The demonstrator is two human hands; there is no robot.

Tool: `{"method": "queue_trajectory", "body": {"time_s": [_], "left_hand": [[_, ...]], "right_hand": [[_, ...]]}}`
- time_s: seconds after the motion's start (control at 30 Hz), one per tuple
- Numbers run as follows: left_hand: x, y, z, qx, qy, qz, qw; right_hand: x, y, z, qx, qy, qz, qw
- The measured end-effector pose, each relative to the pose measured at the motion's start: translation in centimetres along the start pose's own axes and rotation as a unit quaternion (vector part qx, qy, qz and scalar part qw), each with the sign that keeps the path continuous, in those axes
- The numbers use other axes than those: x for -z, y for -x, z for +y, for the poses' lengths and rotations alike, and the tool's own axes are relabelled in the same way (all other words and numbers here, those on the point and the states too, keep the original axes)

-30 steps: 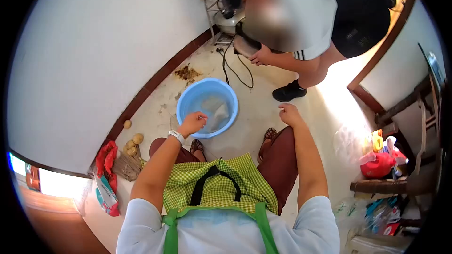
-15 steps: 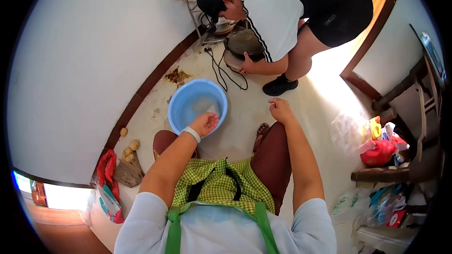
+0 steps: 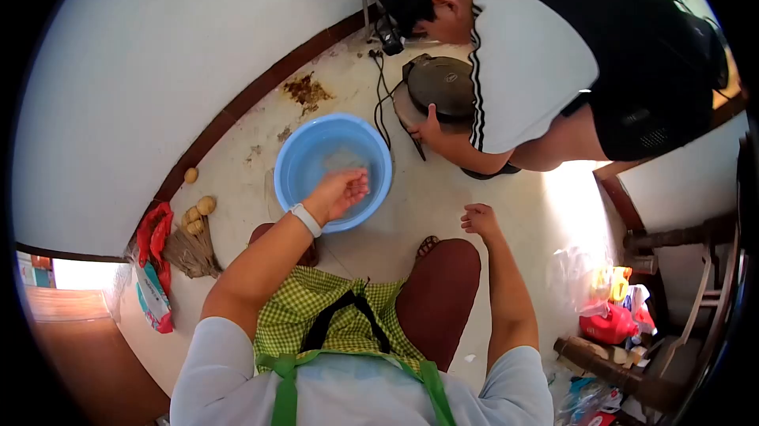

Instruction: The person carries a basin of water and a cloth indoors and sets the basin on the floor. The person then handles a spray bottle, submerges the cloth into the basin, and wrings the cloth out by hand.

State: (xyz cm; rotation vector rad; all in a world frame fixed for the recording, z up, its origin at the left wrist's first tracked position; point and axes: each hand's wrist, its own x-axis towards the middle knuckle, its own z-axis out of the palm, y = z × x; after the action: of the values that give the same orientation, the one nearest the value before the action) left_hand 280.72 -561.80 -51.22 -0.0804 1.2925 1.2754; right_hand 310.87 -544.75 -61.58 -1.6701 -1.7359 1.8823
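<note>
A blue plastic basin (image 3: 286, 197) stands on the floor ahead of me, with a pale patch visible inside at its bottom. My left hand (image 3: 341, 191), with a white band on the wrist, is over the near part of the basin. Its fingers are curled in and nothing shows in them. Off to the right of the basin, my right hand (image 3: 479, 220) hangs in the air above the floor. Its fingers are loosely curled, and I see nothing in its grasp.
Across from me, a person (image 3: 538, 54) bends over a dark round-lidded appliance (image 3: 439, 86), a hand on its side; a black cord lies beside it. Round tan things (image 3: 198, 213) and a red bag (image 3: 154, 240) lie left. Bags and a red container (image 3: 609, 323) are at right.
My view has shifted, and the person across appears larger and farther right. A white piece seen beside my left hand no longer shows. My right hand sits lower in view.
</note>
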Motion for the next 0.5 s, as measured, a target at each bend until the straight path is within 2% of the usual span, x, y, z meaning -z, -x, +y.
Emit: {"method": "queue_trajectory", "body": {"time_s": [0.03,0.07,0.1,0.13,0.17,0.23,0.27,0.33,0.37,0.43,0.5], "left_hand": [[-0.5,0.8,0.5,-0.059,-0.114,0.01,0.992],[-0.4,1.2,0.8,-0.049,-0.107,0.015,0.993],[-0.2,1.4,0.8,-0.207,-0.326,0.011,0.922],[0.0,1.4,0.7,-0.349,-0.519,0.003,0.781],[0.5,1.0,0.4,-0.341,-0.511,0.004,0.789],[1.4,0.3,-0.1,-0.416,-0.651,-0.005,0.635],[1.1,0.4,-0.2,-0.41,-0.642,0.003,0.649],[-0.5,1.1,0.2,-0.413,-0.671,-0.027,0.615],[-0.4,1.2,0.3,-0.408,-0.662,-0.019,0.629],[-0.1,1.3,0.1,-0.363,-0.729,-0.065,0.577],[0.8,1.5,-0.2,-0.365,-0.726,-0.067,0.58]], "right_hand": [[-0.1,-0.9,0.8,-0.039,-0.036,0.008,0.999],[-0.4,-1.8,1.6,-0.08,-0.071,0.018,0.994],[-0.7,-2.7,2.2,-0.09,-0.064,0.014,0.994],[-1.0,-3.6,2.6,-0.11,-0.115,0.036,0.987],[-1.2,-4.5,3.0,-0.129,-0.164,0.06,0.976],[-1.7,-6.5,3.3,-0.151,-0.182,0.07,0.969],[-2.0,-7.4,3.3,-0.167,-0.209,0.08,0.96],[-2.4,-10.1,4.6,-0.168,-0.218,0.077,0.958],[-2.3,-11.3,4.9,-0.16,-0.246,0.078,0.953],[-2.8,-12.5,3.5,-0.166,-0.267,0.081,0.946],[-3.6,-14.1,3.1,-0.169,-0.3,0.088,0.935]]}}
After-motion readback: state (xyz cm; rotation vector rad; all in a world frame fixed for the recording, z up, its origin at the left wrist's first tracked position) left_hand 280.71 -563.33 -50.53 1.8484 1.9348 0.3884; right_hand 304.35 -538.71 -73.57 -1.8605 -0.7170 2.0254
